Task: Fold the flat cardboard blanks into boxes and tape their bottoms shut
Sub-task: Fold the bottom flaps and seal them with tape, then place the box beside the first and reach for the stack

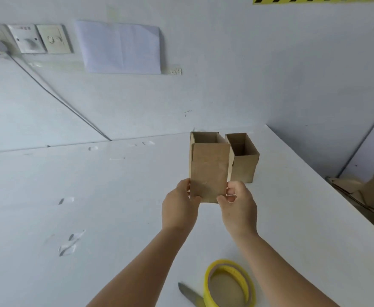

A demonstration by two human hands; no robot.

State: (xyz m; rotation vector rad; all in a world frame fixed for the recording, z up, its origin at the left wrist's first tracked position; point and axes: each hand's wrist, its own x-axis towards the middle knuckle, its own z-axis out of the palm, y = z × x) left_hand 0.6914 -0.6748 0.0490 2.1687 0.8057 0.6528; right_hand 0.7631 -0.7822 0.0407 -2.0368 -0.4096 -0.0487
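I hold a small brown cardboard box (pixel 208 169) upright above the white table (pixel 93 218), its open top facing away. My left hand (pixel 179 207) grips its lower left edge and my right hand (pixel 239 207) grips its lower right corner. Just behind it, to the right, a second folded cardboard box (pixel 244 165) stands on the table with its top open. A yellow roll of tape (pixel 230 284) lies near the front edge between my forearms. A knife blade (pixel 189 294) lies partly under the roll's left side.
Flat cardboard blanks (pixel 367 193) are heaped beyond the table's right edge. Scraps of clear tape (pixel 69 244) stick to the table at left. On the wall behind are sockets (pixel 28 38), a grey cable (pixel 59 96) and a white paper sheet (pixel 121 47).
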